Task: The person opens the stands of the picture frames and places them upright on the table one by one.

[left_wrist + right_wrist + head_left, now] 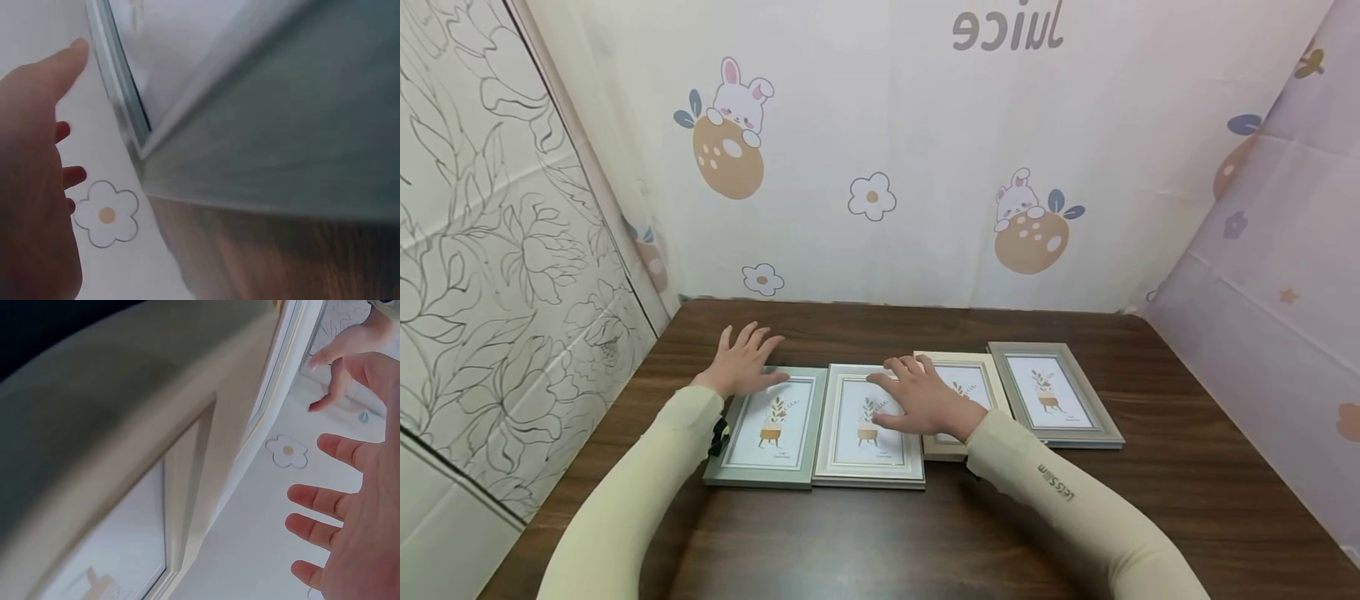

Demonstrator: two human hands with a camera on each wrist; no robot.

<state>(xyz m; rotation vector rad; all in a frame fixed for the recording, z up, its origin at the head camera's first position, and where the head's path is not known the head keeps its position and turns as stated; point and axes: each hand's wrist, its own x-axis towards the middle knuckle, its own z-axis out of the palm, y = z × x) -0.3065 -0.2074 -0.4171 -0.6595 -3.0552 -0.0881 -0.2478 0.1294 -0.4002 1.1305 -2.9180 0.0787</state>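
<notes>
Four picture frames lie flat in a row, each with a plant-pot print. My left hand [739, 367], fingers spread and nothing in its grasp, is over the upper left of the green picture frame [806, 446]. Next to that is the white picture frame [829, 417]. My right hand [925, 398] hovers across the white frame and the cream picture frame [997, 385], hiding part of both prints. In the right wrist view its fingers [315, 497] are slightly bent and hold nothing. Furthest right is the grey-beige picture frame [1078, 379].
The frames lie on a dark brown wooden table [820, 542]. Behind it hangs a pale curtain [910, 108] printed with rabbits and flowers. A white panel with line-drawn flowers [497, 208] stands at the left, another printed curtain [1285, 292] at the right.
</notes>
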